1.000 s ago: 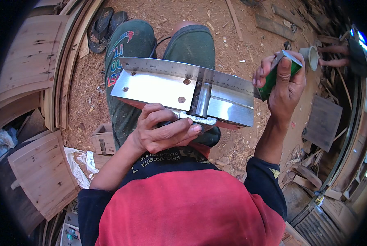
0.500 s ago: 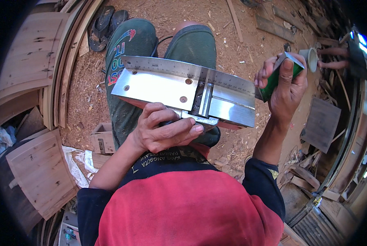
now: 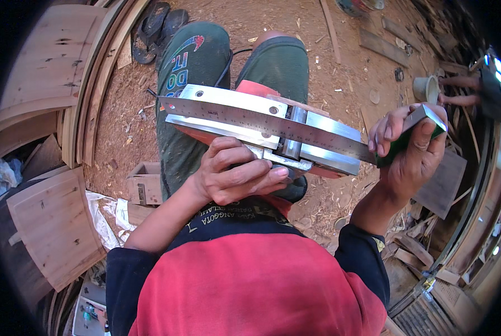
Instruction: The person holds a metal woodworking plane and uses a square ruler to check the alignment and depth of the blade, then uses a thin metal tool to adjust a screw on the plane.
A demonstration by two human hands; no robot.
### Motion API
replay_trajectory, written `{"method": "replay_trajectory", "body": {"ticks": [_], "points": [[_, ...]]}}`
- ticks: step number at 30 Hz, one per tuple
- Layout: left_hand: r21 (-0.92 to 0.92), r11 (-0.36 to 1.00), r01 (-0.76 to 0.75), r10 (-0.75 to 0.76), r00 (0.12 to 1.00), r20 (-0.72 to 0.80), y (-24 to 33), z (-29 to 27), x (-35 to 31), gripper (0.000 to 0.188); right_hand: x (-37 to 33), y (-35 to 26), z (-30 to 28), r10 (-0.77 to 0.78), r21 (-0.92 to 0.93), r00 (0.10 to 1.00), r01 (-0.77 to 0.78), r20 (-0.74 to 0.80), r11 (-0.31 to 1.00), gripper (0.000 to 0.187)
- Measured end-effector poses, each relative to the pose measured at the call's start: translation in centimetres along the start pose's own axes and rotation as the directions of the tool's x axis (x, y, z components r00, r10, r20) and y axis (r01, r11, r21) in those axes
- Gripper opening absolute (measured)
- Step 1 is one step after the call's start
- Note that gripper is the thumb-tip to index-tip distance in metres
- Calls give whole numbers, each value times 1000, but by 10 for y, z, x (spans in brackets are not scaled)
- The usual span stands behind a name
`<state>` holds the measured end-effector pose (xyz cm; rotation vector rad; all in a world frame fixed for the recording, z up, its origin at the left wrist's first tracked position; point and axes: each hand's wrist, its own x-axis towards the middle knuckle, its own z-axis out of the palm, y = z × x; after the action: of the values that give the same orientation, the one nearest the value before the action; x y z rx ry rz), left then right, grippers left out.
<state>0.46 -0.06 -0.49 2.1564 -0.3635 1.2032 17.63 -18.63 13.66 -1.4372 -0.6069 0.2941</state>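
An electric hand planer [image 3: 205,94] rests upside down across my lap, its shiny metal sole facing up and the cutter drum [image 3: 293,134] showing in the gap. My left hand [image 3: 233,172] is closed around the planer's near side, beside the drum. In my right hand [image 3: 413,140] is the stock of a try square [image 3: 245,117], silver-edged with a green face. Its marked steel blade runs lengthwise over the middle of the sole, edge toward it, crossing the drum gap. Whether the blade touches the metal all along cannot be told.
Wood shavings cover the ground. Wooden panels [image 3: 54,229] lean at the left, near a small wooden box [image 3: 145,183]. Sandals [image 3: 158,31] lie at the far left. Another person's hands hold a pale bucket [image 3: 425,88] at the far right, among scrap boards.
The square's blade has moved from the far edge of the sole to its middle, toward me. My right hand has come nearer and a little right; my left keeps its hold on the planer.
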Motion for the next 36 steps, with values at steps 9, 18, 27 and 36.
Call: {"method": "replay_trajectory", "body": {"ticks": [9,18,27,36], "points": [[-9,1000,-3,3,1000,10,0,-1,2,42,-3,0,5,6,-38,1000,-6,-15,999,32],[-3,1000,0,0,1000,-8,0,1,2,41,-9,-3,9,27,-13,1000,-27,5,1000,31],[-10,1000,0,0,1000,14,0,-1,1,42,-10,0,8,30,-13,1000,-30,2,999,30],[-12,1000,3,-2,999,44,1,-1,-3,54,-8,2,5,49,-15,998,-48,27,999,30]]}}
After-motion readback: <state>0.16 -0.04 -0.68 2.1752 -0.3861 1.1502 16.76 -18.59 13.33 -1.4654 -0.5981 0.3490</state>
